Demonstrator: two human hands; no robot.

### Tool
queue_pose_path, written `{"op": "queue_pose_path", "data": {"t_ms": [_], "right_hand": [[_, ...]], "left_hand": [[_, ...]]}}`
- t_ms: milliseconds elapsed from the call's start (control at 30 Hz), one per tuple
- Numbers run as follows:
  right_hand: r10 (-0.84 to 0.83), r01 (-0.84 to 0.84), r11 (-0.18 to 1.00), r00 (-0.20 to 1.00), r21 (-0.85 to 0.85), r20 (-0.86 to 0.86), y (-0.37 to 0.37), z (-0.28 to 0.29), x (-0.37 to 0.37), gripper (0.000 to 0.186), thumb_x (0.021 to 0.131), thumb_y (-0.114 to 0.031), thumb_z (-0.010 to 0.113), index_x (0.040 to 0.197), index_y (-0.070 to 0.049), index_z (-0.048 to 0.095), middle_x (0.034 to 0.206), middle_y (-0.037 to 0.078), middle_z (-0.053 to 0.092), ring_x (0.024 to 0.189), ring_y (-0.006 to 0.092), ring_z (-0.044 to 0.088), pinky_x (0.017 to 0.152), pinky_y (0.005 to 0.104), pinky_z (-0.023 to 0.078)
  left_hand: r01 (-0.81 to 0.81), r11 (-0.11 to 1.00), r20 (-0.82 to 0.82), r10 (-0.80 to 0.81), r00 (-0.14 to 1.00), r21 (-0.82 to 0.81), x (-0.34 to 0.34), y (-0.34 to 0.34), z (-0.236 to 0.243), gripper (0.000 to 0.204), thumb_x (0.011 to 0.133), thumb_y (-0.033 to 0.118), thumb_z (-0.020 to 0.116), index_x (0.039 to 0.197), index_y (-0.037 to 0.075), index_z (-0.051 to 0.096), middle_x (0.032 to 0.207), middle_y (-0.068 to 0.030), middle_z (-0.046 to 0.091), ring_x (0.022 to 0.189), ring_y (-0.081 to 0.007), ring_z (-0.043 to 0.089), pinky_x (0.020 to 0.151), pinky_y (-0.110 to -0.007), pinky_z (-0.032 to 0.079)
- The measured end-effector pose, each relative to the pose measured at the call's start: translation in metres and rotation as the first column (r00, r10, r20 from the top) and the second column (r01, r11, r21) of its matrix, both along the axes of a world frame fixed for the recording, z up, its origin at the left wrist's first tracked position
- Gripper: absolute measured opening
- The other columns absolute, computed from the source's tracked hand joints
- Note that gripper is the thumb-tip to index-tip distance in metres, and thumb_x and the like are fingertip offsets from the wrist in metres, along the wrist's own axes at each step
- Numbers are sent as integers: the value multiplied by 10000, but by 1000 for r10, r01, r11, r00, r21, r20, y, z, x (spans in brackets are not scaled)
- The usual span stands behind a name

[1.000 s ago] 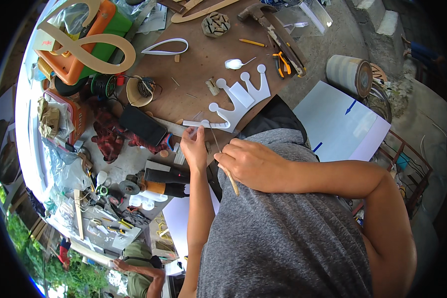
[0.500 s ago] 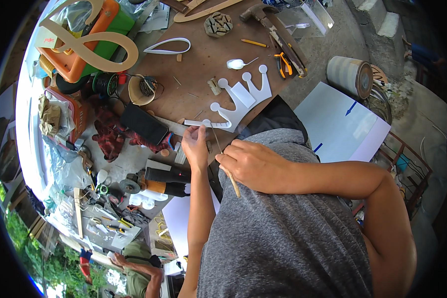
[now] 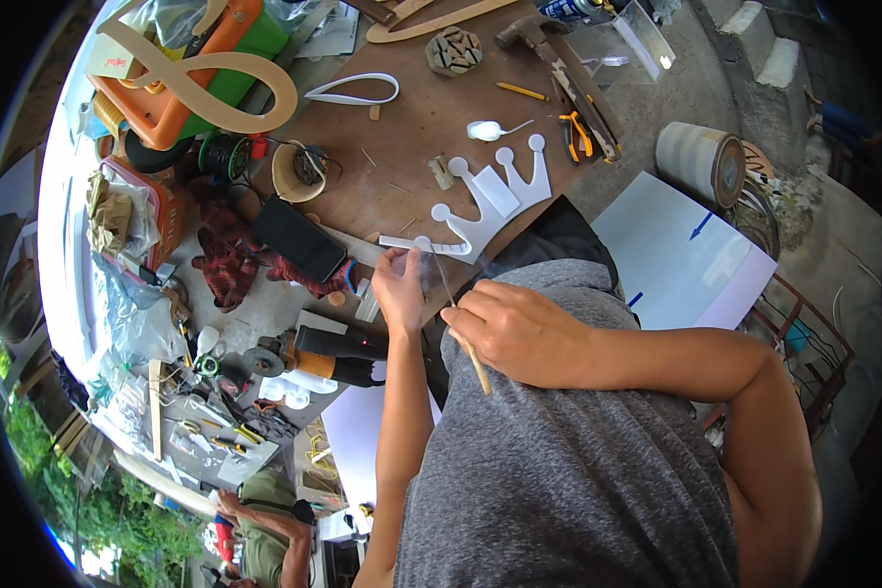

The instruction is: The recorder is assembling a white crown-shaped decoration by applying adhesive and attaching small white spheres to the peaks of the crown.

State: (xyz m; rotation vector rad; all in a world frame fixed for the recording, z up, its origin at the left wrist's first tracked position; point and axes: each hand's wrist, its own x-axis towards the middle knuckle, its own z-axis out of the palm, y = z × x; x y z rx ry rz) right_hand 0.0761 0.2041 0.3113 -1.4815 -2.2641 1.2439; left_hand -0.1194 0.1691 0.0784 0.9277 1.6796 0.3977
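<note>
Holding a thin-shafted tool (image 3: 479, 370) by its pale handle in the right hand (image 3: 519, 333), with fingers wrapped closely round it. Slanting up and leftward along the tool's long axis, from handle toward the notched white strip (image 3: 451, 248) at the edge of the white crown cutout (image 3: 478, 229); unclear whether in contact at the tip. Holding thumb and forefinger of the left hand (image 3: 399, 284) almost together at the strip, just beside the crown's leftmost round tip; impossible to tell a firm pinch from a light touch. Nearer to the strip with the left hand, farther back with the right, reaching toward it only by the shaft. For the crown, a place flat on the brown counter (image 3: 363, 191) by the near edge, stretching up and rightward from the left fingers. Off to the left, a black smartphone (image 3: 299, 242); beyond the crown, orange-handled pliers (image 3: 578, 137).
</note>
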Motion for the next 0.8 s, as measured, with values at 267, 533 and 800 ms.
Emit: {"op": "queue_pose_path", "data": {"t_ms": [267, 533, 800], "right_hand": [[-26, 26, 999, 999, -28, -29, 4, -2, -1, 283, 892, -82, 718, 1126, 77, 694, 945, 147, 671, 913, 292, 665, 818, 381, 572], [-14, 14, 1000, 1000, -3, -22, 2, -6, 0, 229, 901, -106, 673, 1064, 54, 693, 918, 128, 651, 915, 262, 642, 824, 360, 558], [-18, 18, 1000, 1000, -15, -19, 1, -10, 0, 254, 911, -108, 672, 1096, 62, 703, 919, 127, 651, 928, 257, 646, 828, 354, 561]], "left_hand": [[-95, 993, 84, 101, 991, -76, 8, 8, 18, 360, 958, 231, 770, 1101, -88, 684, 963, -189, 785, 885, -223, 751, 816, -346, 571], [-68, 997, 69, 70, 995, -30, 9, 9, 20, 391, 978, 222, 764, 1133, -119, 653, 964, -156, 770, 828, -138, 688, 745, -284, 552], [-69, 997, 73, 71, 995, -34, 9, 9, 18, 378, 978, 207, 763, 1139, -115, 650, 954, -136, 766, 816, -128, 680, 724, -275, 546]]}}
